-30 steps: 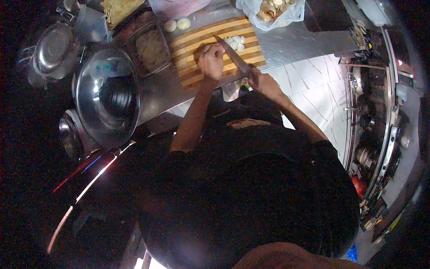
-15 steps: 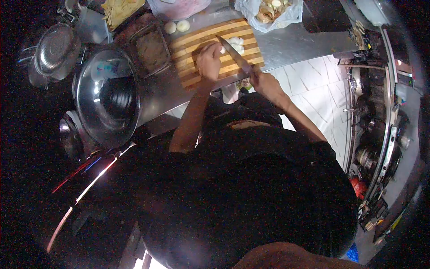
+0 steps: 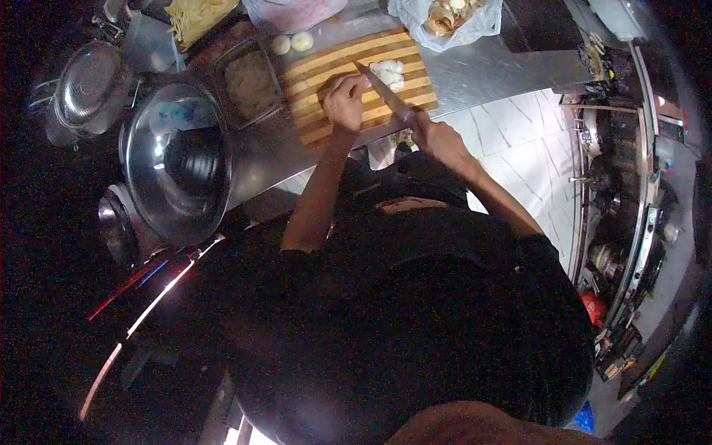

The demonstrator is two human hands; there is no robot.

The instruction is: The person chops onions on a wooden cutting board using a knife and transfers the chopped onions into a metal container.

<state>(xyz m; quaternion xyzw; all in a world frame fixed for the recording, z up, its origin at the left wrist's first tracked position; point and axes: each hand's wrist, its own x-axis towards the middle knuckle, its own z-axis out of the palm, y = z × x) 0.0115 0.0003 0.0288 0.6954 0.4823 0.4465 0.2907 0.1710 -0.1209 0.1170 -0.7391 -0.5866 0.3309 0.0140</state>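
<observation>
Just off the near edge of the striped board, toward its right end, the right hand is closed around the handle of a knife, hiding most of that handle. From there the blade slants up over the board, its tip near the curled fingers of the left hand, which is above the board's left half. Whether those fingers pinch anything I cannot tell; they are bent inward and their undersides are hidden. To the right of the blade's tip, on the board, lie white pieces, too blurred to count.

Left of the board stands a large glossy bowl, and between them a rectangular container has dim, brownish contents, hard to make out. Past the board's far left corner sit two pale round items, side by side. Farther off, beyond its far right corner, a thin plastic bag with scraps is cut off by the view's top edge, as is a pinkish bag beyond the round items.
</observation>
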